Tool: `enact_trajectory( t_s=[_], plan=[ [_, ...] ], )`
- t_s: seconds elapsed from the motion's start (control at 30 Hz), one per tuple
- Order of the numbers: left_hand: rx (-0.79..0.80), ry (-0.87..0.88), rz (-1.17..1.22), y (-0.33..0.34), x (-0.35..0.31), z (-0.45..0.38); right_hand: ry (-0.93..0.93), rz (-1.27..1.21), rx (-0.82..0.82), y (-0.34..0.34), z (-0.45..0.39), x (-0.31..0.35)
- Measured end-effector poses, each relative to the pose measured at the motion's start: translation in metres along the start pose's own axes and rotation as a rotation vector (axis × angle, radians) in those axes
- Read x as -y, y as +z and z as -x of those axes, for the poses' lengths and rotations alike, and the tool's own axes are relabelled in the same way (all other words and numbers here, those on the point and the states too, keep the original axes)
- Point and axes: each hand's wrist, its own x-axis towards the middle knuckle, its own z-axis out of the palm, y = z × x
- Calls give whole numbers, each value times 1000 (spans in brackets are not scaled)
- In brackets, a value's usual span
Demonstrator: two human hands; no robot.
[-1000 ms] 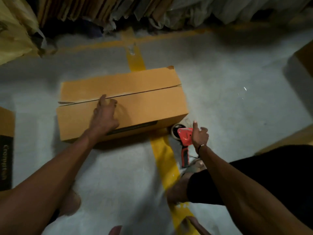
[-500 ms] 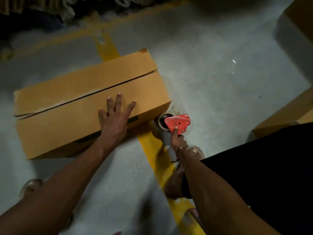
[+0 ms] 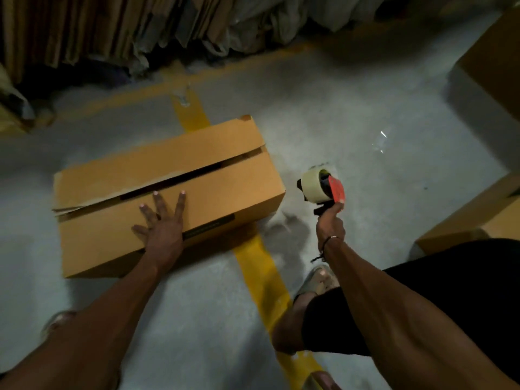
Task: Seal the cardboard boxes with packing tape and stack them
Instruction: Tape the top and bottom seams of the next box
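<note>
Beside the pressed box, right hand grips dispenser.

A grey concrete floor fills most of the frame, crossed by a yellow painted line running from upper centre down to the lower centre, and a fainter yellow line crossing it near the top. Flattened cardboard sheets and crumpled plastic wrapping line the top edge.
</note>
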Motion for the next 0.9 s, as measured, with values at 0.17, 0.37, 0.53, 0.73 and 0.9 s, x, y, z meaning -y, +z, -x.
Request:
enact_trajectory(
  t_s=[0.17,0.37,0.53,0.73,0.9],
  plan=[
    [22,-25,-22,8,-34,22,-182,112,-95,-22,-1,65],
    [175,-39,29,-7,-62,50,-485,250,140,-8,41,126],
    [37,63,437,-56,-23,56,-575,186,586,16,107,143],
    [38,-258,1369,-161,23,95,-506,120,1009,17,206,158],
    [231,-349,1844,-195,49,161,-491,132,1169,7,286,158]
  ],
)
